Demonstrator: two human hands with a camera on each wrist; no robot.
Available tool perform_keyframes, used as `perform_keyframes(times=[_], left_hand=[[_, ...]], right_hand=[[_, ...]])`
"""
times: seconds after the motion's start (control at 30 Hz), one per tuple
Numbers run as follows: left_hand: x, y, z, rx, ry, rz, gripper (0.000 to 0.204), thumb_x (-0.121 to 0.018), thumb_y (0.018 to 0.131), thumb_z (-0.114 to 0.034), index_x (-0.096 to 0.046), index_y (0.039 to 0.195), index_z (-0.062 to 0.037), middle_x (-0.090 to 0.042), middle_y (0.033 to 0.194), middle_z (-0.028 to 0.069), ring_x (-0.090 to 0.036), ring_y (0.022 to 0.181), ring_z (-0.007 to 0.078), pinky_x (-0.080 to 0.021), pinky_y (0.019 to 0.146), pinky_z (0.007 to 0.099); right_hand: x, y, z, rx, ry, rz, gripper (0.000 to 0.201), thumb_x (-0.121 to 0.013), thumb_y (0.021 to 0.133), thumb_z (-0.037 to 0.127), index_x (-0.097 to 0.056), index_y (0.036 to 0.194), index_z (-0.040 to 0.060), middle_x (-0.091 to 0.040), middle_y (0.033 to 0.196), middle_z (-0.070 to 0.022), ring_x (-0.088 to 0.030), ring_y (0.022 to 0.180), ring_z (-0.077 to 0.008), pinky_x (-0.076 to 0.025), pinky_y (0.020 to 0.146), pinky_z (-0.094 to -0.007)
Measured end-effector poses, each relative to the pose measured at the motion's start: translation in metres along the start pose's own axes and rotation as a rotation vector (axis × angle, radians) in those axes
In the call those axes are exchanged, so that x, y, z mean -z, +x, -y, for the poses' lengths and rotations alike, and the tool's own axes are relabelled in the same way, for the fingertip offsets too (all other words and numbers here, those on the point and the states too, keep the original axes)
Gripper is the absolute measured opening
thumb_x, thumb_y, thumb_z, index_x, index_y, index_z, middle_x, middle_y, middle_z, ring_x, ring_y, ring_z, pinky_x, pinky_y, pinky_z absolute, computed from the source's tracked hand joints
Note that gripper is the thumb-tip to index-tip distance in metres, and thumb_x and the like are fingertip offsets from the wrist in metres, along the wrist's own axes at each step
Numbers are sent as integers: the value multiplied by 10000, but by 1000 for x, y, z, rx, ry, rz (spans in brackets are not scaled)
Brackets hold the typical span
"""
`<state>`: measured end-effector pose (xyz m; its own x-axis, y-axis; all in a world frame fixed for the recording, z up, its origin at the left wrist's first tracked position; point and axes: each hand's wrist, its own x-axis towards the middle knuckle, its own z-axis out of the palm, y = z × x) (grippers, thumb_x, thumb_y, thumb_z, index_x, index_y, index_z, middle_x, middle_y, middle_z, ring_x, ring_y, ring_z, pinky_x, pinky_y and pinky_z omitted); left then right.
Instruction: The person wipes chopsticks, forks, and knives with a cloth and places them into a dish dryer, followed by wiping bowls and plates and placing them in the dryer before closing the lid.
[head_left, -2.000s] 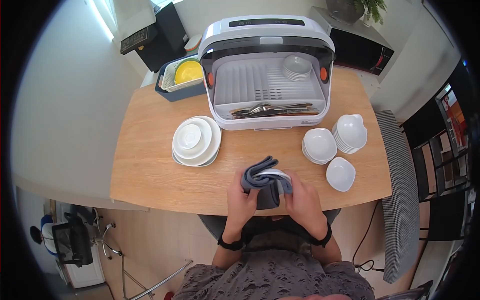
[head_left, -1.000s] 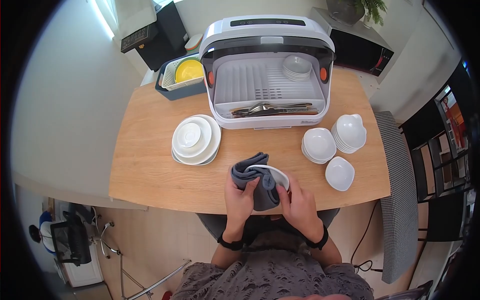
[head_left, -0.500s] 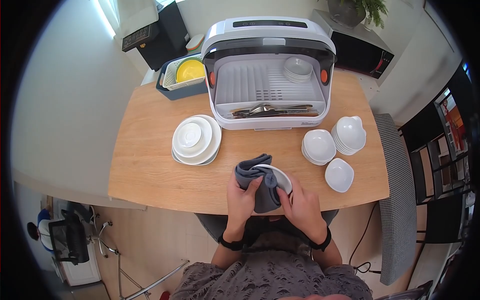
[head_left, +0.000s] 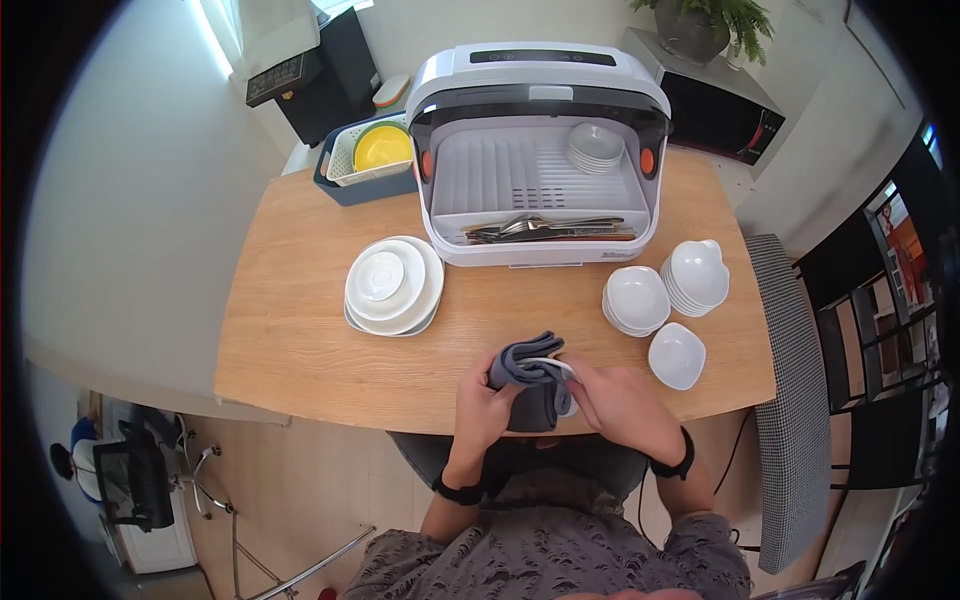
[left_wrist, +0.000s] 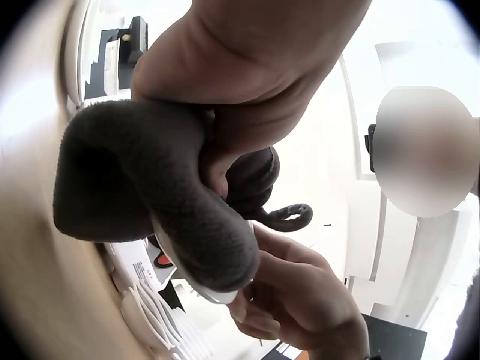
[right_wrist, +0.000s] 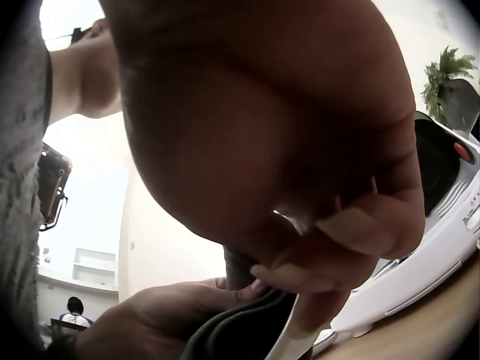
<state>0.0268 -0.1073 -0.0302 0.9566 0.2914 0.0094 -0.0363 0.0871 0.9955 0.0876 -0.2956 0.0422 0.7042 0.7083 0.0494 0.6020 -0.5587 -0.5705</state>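
Note:
Over the front edge of the table, my left hand [head_left: 482, 408] grips a folded dark grey cloth [head_left: 538, 408], thumb on the near side. The cloth wraps over the rim of a white bowl [right_wrist: 289, 345], and most of that bowl is hidden by cloth and fingers. My right hand [head_left: 622, 405] pinches the bowl's edge from the right, its fingertips close to the cloth. Right of the hands stand a single white bowl [head_left: 677, 357] and two stacks of white bowls [head_left: 637, 297]. A stack of white plates [head_left: 428, 272] with a small dish on top sits at the left.
An open white dish cabinet [head_left: 545, 256] stands at the back, with small bowls [head_left: 596, 145] and cutlery [head_left: 550, 228] inside. Left of it is a blue bin [head_left: 375, 188] holding a white basket and a yellow bowl [head_left: 383, 147]. A grey bench [head_left: 790, 400] flanks the right.
The right hand has turned over, its back now upward and its forearm farther right. The cloth and bowl have tilted, showing less of the bowl, and shifted slightly toward the body.

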Motion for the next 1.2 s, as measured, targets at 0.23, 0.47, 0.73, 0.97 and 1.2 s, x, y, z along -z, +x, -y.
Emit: perform_keyframes(times=[0.23, 0.47, 0.73, 0.97, 1.2], left_hand=[[26, 6, 9, -25, -552, -239, 276, -586, 1015, -176, -573, 1202, 27, -686, 1101, 112, -671, 983, 184, -558, 862, 324], [42, 2, -5, 148, -845, -170, 355, -532, 1038, -338, -564, 1191, -19, -677, 1011, 136, -702, 864, 253, -610, 727, 353], [41, 0, -5, 139, -862, -112, 361, -533, 1034, -351, -581, 1170, -21, -685, 952, 116, -697, 797, 246, -612, 667, 332], [42, 6, -2, 108, -1131, 38, 387, -502, 1053, -313, -540, 1262, 11, -674, 1055, 159, -691, 902, 250, -606, 742, 340], [37, 18, 39, 115, -977, 200, 534, -389, 1066, -382, -432, 1404, 29, -613, 1230, 236, -643, 1069, 311, -575, 862, 370]], right_hand=[[56, 67, -50, -67, 282, -32, 195, -544, 976, 174, -604, 1015, -8, -642, 676, -176, -627, 543, -310, -483, 516, -399], [90, 173, -133, -513, 770, -239, 245, -567, 1002, 242, -560, 1038, 0, -666, 775, -79, -610, 555, -136, -440, 468, -267], [94, 192, -144, -503, 833, -201, 360, -559, 1003, 285, -572, 1191, -23, -727, 985, -109, -641, 681, -138, -453, 491, -281], [80, 51, -113, -312, 60, -260, 313, -617, 950, 217, -629, 1072, -71, -717, 782, -165, -687, 646, -268, -526, 584, -382], [35, -67, -129, -791, -521, -361, 312, -683, 907, 316, -632, 882, 9, -684, 749, -198, -678, 738, -392, -526, 649, -469]])
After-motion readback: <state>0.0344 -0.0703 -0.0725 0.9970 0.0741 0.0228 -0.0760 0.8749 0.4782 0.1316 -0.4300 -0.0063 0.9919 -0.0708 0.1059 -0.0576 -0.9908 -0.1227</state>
